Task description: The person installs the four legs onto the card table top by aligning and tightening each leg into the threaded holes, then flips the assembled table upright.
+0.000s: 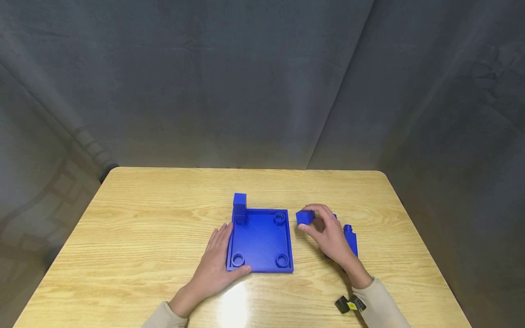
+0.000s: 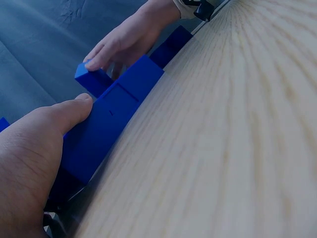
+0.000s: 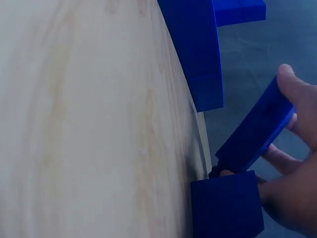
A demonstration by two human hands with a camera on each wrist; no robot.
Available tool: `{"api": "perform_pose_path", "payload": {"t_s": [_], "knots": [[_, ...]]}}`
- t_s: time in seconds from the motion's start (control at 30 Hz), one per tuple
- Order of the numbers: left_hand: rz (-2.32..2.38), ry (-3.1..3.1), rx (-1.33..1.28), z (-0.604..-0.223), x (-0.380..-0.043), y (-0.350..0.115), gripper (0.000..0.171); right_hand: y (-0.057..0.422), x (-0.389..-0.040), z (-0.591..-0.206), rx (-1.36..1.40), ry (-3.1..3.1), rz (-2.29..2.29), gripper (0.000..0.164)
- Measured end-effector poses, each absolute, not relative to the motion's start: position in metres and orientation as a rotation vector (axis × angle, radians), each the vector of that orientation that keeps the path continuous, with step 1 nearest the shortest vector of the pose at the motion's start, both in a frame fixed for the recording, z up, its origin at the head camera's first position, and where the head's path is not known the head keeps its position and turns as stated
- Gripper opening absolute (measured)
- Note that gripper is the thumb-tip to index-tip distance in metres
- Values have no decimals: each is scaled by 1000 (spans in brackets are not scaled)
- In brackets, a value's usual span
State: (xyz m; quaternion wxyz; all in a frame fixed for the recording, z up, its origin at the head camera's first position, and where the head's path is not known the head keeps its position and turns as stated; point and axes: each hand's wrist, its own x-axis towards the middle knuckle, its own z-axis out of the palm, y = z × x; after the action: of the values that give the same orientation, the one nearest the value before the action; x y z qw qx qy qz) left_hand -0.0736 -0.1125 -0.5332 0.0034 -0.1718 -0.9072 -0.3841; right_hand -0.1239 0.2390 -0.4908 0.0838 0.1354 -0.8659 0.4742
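Note:
A blue square tray-like tabletop (image 1: 262,241) lies on the table with its raised rim up. Round sockets show at three of its corners, and a blue square leg (image 1: 239,207) stands upright at the far left one. My left hand (image 1: 215,269) rests against the tabletop's left side, fingers extended, thumb along the near edge. To the right of the tabletop, my right hand (image 1: 333,237) grips another blue square leg (image 1: 304,217) between thumb and fingers. In the right wrist view this held leg (image 3: 257,129) is tilted, its narrower threaded end pointing down.
More blue legs lie on the wooden table, partly hidden behind my right hand; one leg (image 1: 351,241) shows its threaded end. A small black device with a yellow label (image 1: 352,306) is at my right wrist. Grey curtains (image 1: 197,91) surround the table.

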Motion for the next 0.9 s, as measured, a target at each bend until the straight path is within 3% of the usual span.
{"api": "perform_pose_path", "payload": {"t_s": [0.47,0.9], "knots": [[-1231,-2827,-554,-534,-75,-113,127,235,-121,-485,440,-2454,1593,43],[-1233,-2822,-559,-532,-75,-113,127,229,-127,-476,548,-2294,1782,33]]}}
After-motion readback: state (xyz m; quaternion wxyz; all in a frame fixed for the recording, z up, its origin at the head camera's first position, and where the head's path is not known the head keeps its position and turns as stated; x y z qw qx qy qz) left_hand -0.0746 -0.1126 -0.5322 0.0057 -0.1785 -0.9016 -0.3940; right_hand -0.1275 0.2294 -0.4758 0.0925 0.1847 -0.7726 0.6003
